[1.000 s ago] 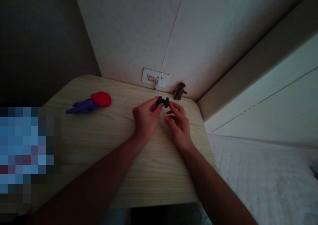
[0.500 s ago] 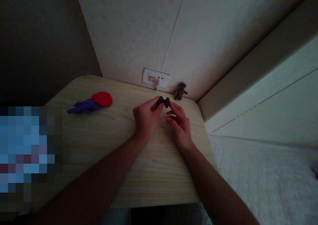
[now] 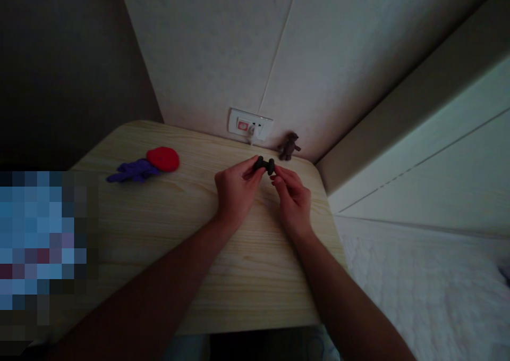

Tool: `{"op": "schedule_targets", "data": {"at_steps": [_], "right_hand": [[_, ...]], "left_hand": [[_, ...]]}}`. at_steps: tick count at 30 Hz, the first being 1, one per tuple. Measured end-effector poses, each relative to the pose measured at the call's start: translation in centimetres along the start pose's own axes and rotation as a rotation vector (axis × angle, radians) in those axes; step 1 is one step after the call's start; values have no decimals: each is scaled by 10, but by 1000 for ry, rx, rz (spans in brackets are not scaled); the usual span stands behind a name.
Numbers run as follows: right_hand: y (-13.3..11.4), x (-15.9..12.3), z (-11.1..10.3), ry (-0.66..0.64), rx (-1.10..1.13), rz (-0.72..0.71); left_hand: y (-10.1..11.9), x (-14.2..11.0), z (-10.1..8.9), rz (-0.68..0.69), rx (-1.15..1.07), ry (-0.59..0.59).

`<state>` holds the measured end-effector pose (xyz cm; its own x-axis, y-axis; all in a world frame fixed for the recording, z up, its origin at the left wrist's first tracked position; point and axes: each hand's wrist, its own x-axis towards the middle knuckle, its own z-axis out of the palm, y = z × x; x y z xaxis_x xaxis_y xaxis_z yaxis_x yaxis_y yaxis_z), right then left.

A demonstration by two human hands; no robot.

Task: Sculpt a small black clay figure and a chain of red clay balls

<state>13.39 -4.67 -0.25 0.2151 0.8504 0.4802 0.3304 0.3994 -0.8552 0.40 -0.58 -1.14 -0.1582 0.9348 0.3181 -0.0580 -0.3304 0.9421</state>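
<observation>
The black piece point(image 3: 264, 164) is held by its left end and bar between the thumb and fingers of the left hand point(image 3: 235, 192), above the table point(image 3: 247, 286), towards its far right corner. The right knob is left exposed. Beside it, the right hand point(image 3: 295, 199) is held nearly closed; whether contact is made cannot be told.

A near-black tone is shown by the dumbbell-shaped piece point(image 3: 265, 165). The rounded piece point(image 3: 164, 159) is coloured bright red, the crumpled piece point(image 3: 134, 170) purple, the small figure point(image 3: 289, 147) dark brown. The bench point(image 3: 179, 201) is streaked with pale yellowish wood grain; the white socket plate point(image 3: 250, 117) is marked with orange-red.
</observation>
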Motion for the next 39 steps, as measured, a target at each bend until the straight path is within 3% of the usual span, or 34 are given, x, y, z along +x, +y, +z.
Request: {"op": "schedule_targets", "data": {"at_steps": [7, 23, 39], "right_hand": [[2, 4, -5, 95, -15, 31], [7, 9, -13, 75, 135, 102], [4, 8, -13, 95, 30, 54]], "left_hand": [[0, -4, 2, 30, -9, -37], [10, -5, -4, 106, 73, -96], [4, -4, -4, 144, 69, -94]]}}
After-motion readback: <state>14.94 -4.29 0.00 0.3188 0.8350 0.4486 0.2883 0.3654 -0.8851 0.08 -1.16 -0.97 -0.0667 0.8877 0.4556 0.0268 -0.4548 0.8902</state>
